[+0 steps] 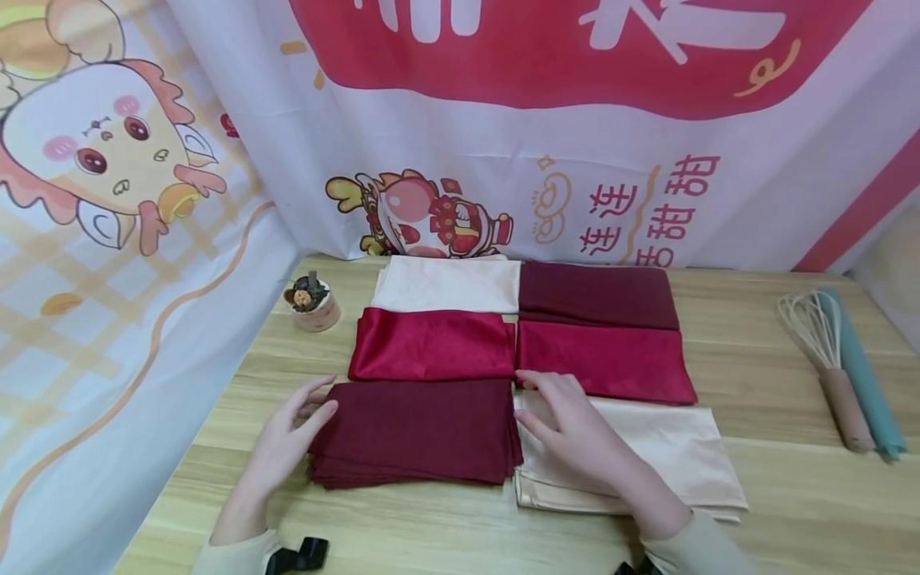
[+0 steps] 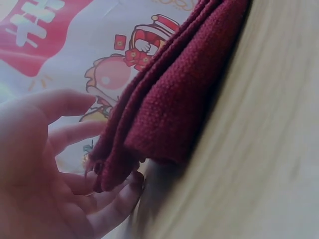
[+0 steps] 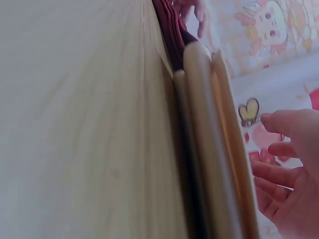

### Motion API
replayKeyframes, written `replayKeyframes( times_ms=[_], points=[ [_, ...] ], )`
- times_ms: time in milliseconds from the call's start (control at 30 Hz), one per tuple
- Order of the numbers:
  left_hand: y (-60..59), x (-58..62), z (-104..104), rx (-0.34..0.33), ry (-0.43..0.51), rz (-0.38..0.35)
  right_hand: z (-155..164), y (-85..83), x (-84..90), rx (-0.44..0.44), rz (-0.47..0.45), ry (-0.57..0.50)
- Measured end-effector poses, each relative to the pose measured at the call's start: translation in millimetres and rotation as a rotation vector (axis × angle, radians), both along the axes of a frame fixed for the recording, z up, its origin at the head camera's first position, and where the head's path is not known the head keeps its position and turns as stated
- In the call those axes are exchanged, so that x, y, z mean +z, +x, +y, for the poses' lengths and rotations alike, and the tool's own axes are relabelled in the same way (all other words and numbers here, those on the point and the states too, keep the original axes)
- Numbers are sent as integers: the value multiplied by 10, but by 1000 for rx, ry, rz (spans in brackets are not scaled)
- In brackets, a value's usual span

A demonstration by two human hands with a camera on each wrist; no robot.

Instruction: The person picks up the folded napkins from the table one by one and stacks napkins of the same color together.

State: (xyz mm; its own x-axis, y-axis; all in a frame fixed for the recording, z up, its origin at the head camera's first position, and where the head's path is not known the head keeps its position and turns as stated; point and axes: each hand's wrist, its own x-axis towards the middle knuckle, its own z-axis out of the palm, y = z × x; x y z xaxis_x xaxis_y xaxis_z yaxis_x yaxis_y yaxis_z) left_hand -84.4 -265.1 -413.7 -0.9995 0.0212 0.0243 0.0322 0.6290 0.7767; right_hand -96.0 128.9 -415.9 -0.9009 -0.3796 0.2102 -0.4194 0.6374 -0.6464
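A folded dark maroon cloth [image 1: 417, 431] lies at the front left of a group of folded cloths. My left hand [image 1: 283, 443] is at its left edge, thumb and fingers spread and loosely bent; in the left wrist view the fingertips [image 2: 133, 181] come right up to the cloth's folded corner. My right hand [image 1: 585, 435] hovers over a folded cream cloth [image 1: 676, 447], fingers relaxed, fingertips close to the maroon cloth's right edge. Behind these lie two shiny red cloths, one on the left [image 1: 431, 343] and one on the right [image 1: 604, 359].
At the back lie a white folded cloth [image 1: 453, 283] and another maroon one [image 1: 596, 294]. A small decorated pot [image 1: 315, 307] stands back left. On the right are a whisk [image 1: 837, 391] with a brown handle and a long teal object [image 1: 866, 383]. A printed curtain [image 1: 460, 128] hangs behind the table.
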Motion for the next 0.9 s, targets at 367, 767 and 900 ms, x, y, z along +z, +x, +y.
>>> replayKeyframes(
  times_ms=[367,767,900],
  points=[
    [-26,-65,59,-21,-9,23,-364,-142,46,-57,84,270],
    [-28,-137,34,-48,-34,34,-461,-128,36,-47,8,241],
    [-33,-159,16,-40,4,26,-463,-148,23,-45,-20,167]
  ],
)
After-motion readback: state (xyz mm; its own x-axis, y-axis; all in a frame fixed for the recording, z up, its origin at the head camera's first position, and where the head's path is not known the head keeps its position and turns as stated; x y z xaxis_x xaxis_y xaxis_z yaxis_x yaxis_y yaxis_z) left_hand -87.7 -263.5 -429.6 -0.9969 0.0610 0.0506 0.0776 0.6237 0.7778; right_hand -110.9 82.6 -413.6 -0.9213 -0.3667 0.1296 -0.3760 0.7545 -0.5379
